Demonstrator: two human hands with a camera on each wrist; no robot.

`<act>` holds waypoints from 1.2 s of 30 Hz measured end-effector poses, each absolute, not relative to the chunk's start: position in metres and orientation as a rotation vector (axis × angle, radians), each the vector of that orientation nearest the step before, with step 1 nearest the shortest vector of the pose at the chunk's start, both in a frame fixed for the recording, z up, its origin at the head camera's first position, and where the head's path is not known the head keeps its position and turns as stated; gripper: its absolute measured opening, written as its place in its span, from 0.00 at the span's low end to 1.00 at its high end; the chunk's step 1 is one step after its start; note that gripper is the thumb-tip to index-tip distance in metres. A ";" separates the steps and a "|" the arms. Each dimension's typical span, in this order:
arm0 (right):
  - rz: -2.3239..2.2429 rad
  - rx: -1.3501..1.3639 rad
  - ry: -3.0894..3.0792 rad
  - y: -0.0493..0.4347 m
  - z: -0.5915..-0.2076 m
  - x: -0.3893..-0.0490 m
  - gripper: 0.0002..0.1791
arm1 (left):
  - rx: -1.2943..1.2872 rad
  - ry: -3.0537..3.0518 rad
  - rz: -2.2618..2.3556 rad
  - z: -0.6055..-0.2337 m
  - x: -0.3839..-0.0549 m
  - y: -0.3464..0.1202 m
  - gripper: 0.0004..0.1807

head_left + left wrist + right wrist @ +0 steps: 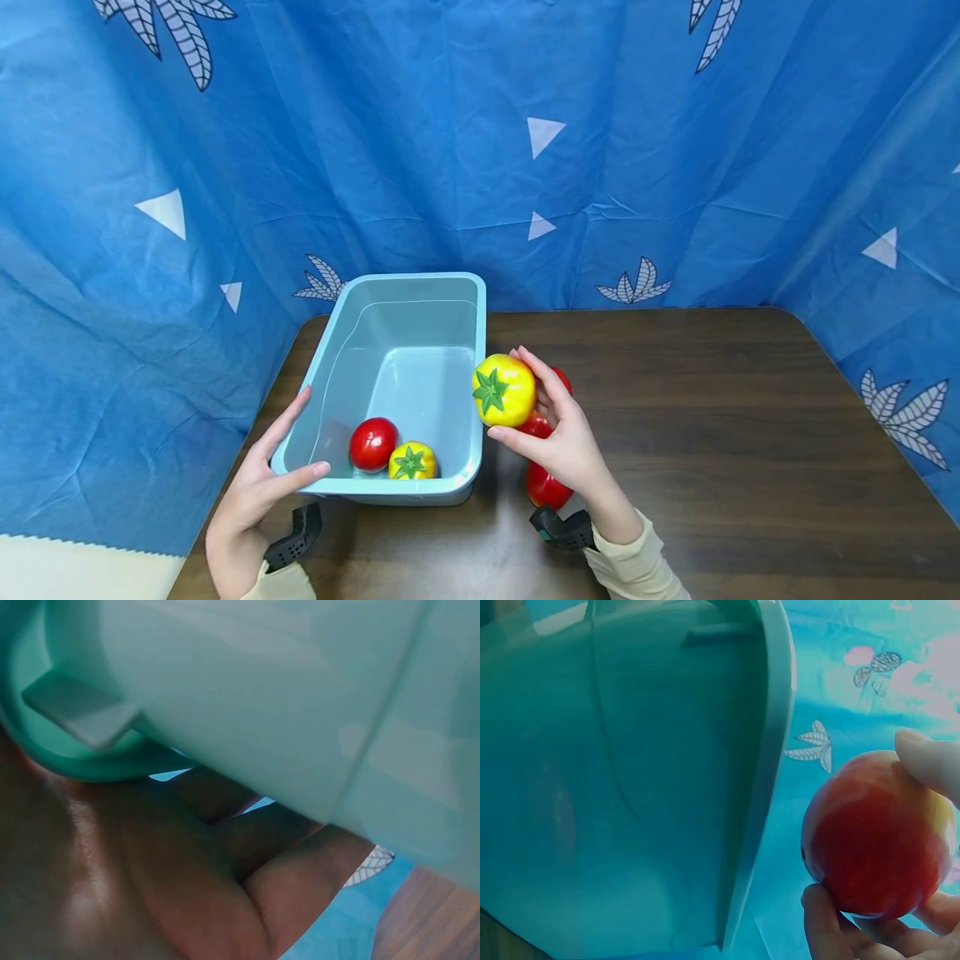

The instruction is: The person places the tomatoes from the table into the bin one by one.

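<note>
In the head view my right hand [566,433] holds a yellow tomato [504,390] with a green star-shaped top, just above the bin's right rim. The right wrist view shows the red underside of this tomato [877,840] between thumb and fingers. My left hand [251,492] grips the front left corner of a light blue bin [378,486], thumb over the front rim. Its fingers [292,877] lie against the outer wall in the left wrist view. Inside the bin sit a red tomato [373,444] and another yellow tomato [412,461], side by side.
Red tomatoes [549,487] lie on the brown table [712,433] right of the bin, partly hidden by my right hand. A blue patterned cloth [637,167] hangs behind the table and along both sides.
</note>
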State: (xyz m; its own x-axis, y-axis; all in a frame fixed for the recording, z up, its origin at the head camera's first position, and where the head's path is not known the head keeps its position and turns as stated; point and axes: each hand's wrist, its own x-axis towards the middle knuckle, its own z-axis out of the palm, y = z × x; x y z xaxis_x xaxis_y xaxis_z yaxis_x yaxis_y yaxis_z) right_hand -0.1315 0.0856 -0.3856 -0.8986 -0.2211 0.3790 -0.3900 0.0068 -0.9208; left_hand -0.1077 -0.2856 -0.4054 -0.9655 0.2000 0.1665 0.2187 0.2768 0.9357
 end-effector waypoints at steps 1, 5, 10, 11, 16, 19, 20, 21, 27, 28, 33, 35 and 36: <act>2.032 0.654 -2.137 0.084 -0.385 -0.131 0.48 | -0.408 -2.497 -1.835 -0.405 -0.108 -0.286 0.47; 2.054 0.650 -2.135 0.081 -0.386 -0.130 0.48 | -0.412 -2.494 -1.836 -0.406 -0.108 -0.285 0.48; 2.097 0.649 -2.135 0.074 -0.387 -0.127 0.48 | -0.407 -2.497 -1.826 -0.406 -0.108 -0.285 0.48; 2.104 0.649 -2.135 0.072 -0.388 -0.127 0.48 | -0.407 -2.499 -1.824 -0.406 -0.107 -0.285 0.48; 2.105 0.697 -2.112 0.070 -0.389 -0.126 0.47 | -0.411 -2.495 -1.831 -0.406 -0.107 -0.285 0.48; 2.088 0.721 -2.090 0.073 -0.390 -0.127 0.45 | -0.411 -2.491 -1.842 -0.406 -0.107 -0.285 0.48; 2.079 0.717 -2.089 0.075 -0.390 -0.128 0.45 | -0.412 -2.489 -1.846 -0.406 -0.107 -0.285 0.47; 2.072 0.707 -2.089 0.077 -0.390 -0.129 0.45 | -0.414 -2.488 -1.848 -0.406 -0.107 -0.285 0.47; 2.029 0.594 -2.134 0.093 -0.394 -0.140 0.42 | -0.419 -2.485 -1.846 -0.406 -0.107 -0.285 0.47; 2.023 0.577 -2.144 0.096 -0.395 -0.142 0.42 | -0.419 -2.485 -1.847 -0.406 -0.107 -0.285 0.47; 2.016 0.525 -2.177 0.108 -0.401 -0.153 0.40 | -0.415 -2.485 -1.852 -0.406 -0.107 -0.285 0.47; 2.013 0.505 -2.188 0.113 -0.403 -0.156 0.39 | -0.411 -2.486 -1.852 -0.406 -0.107 -0.285 0.47; 2.013 0.493 -2.191 0.115 -0.404 -0.158 0.38 | -0.411 -2.487 -1.854 -0.406 -0.107 -0.285 0.47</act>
